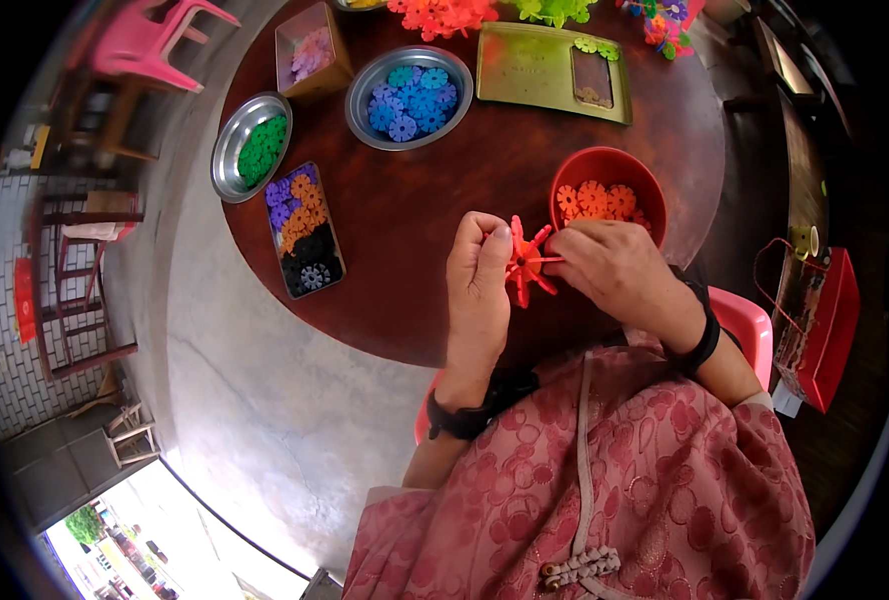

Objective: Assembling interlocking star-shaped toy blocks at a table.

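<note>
Left hand: fingers curled, thumb folded over, clamped on the left edge of a red cluster of flat spokes. Right hand: fingers bunched together, tips closed on the cluster's right side; their exact hold is partly hidden by the knuckles. The cluster is between the two hands, above the near edge of a round, dark red-brown table. Red bowl, just beyond the right hand: orange discs, notched. Steel bowl, farther off to the left: blue discs. Steel dish, at the table's left edge: green discs. Oblong tray, near the dish: purple, orange and black pieces in successive bands. Box, upright: pink pieces. Gold tray, far side: light-green discs at one corner.
</note>
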Tool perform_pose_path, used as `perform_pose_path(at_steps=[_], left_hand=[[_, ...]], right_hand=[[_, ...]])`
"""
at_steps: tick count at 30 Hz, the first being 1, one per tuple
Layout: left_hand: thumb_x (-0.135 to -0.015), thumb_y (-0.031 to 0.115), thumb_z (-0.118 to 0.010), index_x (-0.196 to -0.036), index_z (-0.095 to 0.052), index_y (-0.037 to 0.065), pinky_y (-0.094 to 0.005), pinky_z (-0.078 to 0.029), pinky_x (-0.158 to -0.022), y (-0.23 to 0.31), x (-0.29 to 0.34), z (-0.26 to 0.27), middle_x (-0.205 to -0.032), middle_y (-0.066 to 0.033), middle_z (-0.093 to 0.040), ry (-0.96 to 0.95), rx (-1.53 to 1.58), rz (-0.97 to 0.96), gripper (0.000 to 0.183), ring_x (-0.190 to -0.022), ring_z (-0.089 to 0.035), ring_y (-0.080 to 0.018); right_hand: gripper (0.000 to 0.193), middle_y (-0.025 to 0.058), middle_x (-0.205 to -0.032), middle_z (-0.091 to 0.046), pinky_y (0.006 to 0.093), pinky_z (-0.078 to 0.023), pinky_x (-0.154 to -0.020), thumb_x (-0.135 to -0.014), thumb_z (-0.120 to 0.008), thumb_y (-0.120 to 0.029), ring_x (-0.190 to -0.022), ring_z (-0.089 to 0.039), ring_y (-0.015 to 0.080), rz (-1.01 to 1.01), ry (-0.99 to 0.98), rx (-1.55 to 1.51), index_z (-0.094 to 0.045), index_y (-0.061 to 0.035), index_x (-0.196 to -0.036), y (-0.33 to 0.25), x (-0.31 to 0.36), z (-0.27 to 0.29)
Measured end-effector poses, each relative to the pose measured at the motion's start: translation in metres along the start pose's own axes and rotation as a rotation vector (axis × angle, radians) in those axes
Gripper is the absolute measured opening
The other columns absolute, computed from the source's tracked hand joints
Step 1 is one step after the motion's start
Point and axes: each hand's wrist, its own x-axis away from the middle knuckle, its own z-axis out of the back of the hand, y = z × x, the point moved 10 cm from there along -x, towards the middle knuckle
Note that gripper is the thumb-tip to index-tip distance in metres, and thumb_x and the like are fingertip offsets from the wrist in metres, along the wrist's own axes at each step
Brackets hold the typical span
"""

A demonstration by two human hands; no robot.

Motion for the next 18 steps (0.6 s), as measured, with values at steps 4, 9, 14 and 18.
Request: perform_pose_path(at_steps=[4, 9, 14, 18], left_hand=[[-0.097, 0.02, -0.044, -0.091, -0.048, 0.005, -0.0203, -0.04, -0.063, 0.003, -0.002, 0.019, -0.081, 0.0, -0.05, 0.111, 0.189, 0.001, 0.016, -0.07, -0.048, -0.0059], [-0.096, 0.026, -0.038, -0.103, -0.046, 0.005, -0.0306, -0.05, -0.064, 0.001, -0.004, 0.034, -0.098, -0.0123, -0.059, 0.188, 0.238, 0.01, 0.024, -0.087, -0.062, -0.0201], [-0.094, 0.019, -0.045, -0.107, -0.044, 0.006, -0.0358, -0.054, -0.069, -0.007, -0.006, 0.025, -0.103, -0.0165, -0.059, 0.148, 0.326, 0.056, 0.019, -0.089, -0.063, -0.0236], [-0.091, 0.015, -0.052, -0.107, -0.045, 0.006, -0.0367, -0.056, -0.068, -0.005, -0.004, 0.018, -0.104, -0.0172, -0.059, 0.121, 0.368, 0.09, 0.02, -0.086, -0.063, -0.025]], right_hand=[[0.02, 0.0116, -0.086, -0.06, 0.0367, -0.048, -0.066, -0.079, -0.064, -0.01, -0.077, -0.06, 0.0298, -0.091, 0.257, 0.006, -0.057, -0.0024, -0.095, 0.035, 0.005, 0.06], [0.012, 0.0116, -0.084, -0.06, 0.0344, -0.047, -0.065, -0.078, -0.062, -0.004, -0.075, -0.06, 0.0299, -0.298, 0.268, -0.003, -0.059, -0.0011, -0.09, 0.067, 0.025, 0.084], [0.015, 0.0108, -0.09, -0.056, 0.0366, -0.048, -0.071, -0.078, -0.06, -0.006, -0.084, -0.058, 0.0291, -0.142, 0.084, 0.078, -0.058, -0.0045, -0.093, 0.059, 0.015, 0.039], [0.023, 0.0107, -0.09, -0.053, 0.039, -0.048, -0.075, -0.074, -0.06, -0.005, -0.088, -0.056, 0.0294, -0.199, -0.102, 0.175, -0.059, -0.0077, -0.097, 0.063, 0.009, -0.002]])
